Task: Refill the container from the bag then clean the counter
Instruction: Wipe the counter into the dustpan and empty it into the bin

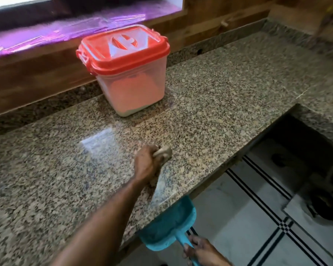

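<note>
The left hand (146, 164) was curled round a small brownish wad (162, 152), pressing it on the speckled granite bench (219, 93) near the front edge. The right hand (202, 250) gripped the handle of a teal dustpan (167, 227) held just under that edge. The container (133, 89) stood well back by the wall, its red lid (123, 48) on, pale contents showing through its sides.

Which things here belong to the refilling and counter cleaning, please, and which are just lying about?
Job in hand:
container, red lid on
cloth, gripped by the left hand
dustpan, held by the right hand at the counter edge

Lying about:
sink
window sill
floor
</note>
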Motion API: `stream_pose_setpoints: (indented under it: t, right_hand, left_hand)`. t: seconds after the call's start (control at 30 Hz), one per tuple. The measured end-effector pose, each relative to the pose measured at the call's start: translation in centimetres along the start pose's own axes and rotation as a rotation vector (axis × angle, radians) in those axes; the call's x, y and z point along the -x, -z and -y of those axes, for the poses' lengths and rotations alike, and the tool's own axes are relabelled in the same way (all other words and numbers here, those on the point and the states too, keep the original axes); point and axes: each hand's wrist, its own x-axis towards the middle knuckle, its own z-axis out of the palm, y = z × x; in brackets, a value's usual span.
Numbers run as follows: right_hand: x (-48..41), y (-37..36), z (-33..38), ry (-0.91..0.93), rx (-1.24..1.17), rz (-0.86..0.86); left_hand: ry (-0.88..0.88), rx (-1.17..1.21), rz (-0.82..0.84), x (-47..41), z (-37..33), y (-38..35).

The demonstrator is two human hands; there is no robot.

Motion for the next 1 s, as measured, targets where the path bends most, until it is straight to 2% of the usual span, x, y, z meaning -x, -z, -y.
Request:
stream_pose_setpoints:
  t: [0.07, 0.13, 0.2, 0.27, 0.3, 0.37, 0.4, 0.43, 0.47, 0.5, 0.57, 0.63, 0.67, 0.73, 0.8, 0.87, 0.9, 0.93, 1.0]
  right_hand:
    - [-0.2, 0.7, -0.4, 0.022, -0.007, 0.005]
    - [-0.2, 1.2, -0.7, 0.047, 0.027, -0.028]
    - [-0.9, 1.1, -1.8, 0.098, 0.024, -0.135]
    - [-1.8, 0.8, -3.1, 0.173, 0.016, -0.274]
    - [-2.3, 0.6, -3.8, 0.192, -0.001, -0.315]
    - [-2.7, 0.9, -4.2, 0.152, -0.045, -0.335]
    - [-2.4, 1.2, -4.0, 0.104, -0.059, -0.29]
    - [-2.3, 1.5, -3.6, 0.082, -0.067, -0.247]
    - [-2.0, 1.9, -3.6, 0.07, -0.062, -0.217]
    - [-2.1, 2.2, -3.9, 0.073, -0.075, -0.196]
    - [-1.7, 2.9, -4.0, 0.069, -0.098, -0.158]
    - [-0.8, 3.3, -2.7, 0.072, -0.096, -0.141]
    - [-0.3, 3.4, -1.7, 0.054, -0.102, -0.118]
    - [-0.2, 3.7, -0.9, 0.027, -0.181, -0.086]
    - [-0.2, 3.7, -0.8, 0.021, -0.222, -0.097]
    - [0.0, 3.6, -0.5, 0.022, -0.215, -0.107]
    - [0.2, 3.5, -0.3, 0.024, -0.212, -0.103]
    - [0.5, 3.6, 0.0, 0.025, -0.218, -0.099]
    - [0.7, 3.8, 0.5, 0.014, -0.198, -0.116]
  left_hand:
    - [-0.018, 0.024, -0.06, -1.2, -0.7, 0.2]
    - [0.074, 0.085, -0.208, -4.0, -0.6, 2.0]
    - [0.217, 0.015, -0.336, -7.1, 0.1, 3.8]
    - [0.279, -0.108, -0.348, -8.5, 0.0, 4.0]
    - [0.22, -0.156, -0.292, -8.5, -0.5, 3.2]
    - [-0.011, -0.056, -0.095, -7.3, -2.2, -0.1]
    - [-0.119, -0.047, 0.009, -6.4, -3.2, -1.8]
    - [-0.213, -0.121, 0.061, -5.4, -4.5, -3.2]
    - [-0.238, -0.182, 0.045, -5.3, -5.1, -3.9]
    - [-0.201, -0.158, -0.016, -6.0, -5.6, -4.0]
    - [-0.017, -0.081, -0.132, -8.4, -5.5, -2.8]
    - [0.157, -0.13, -0.242, -10.8, -4.9, -0.8]
    - [0.187, -0.147, -0.239, -11.6, -4.8, -0.8]
    - [0.087, -0.069, -0.144, -11.3, -6.0, -2.5]
    - [-0.082, 0.051, 0.09, -8.7, -7.0, -6.3]
    - [-0.184, 0.059, 0.32, -5.7, -8.2, -8.9]
    - [-0.214, 0.038, 0.38, -5.1, -8.4, -9.4]
    - [-0.211, 0.05, 0.372, -5.4, -8.6, -9.2]
    - [-0.137, 0.091, 0.231, -7.5, -8.6, -7.6]
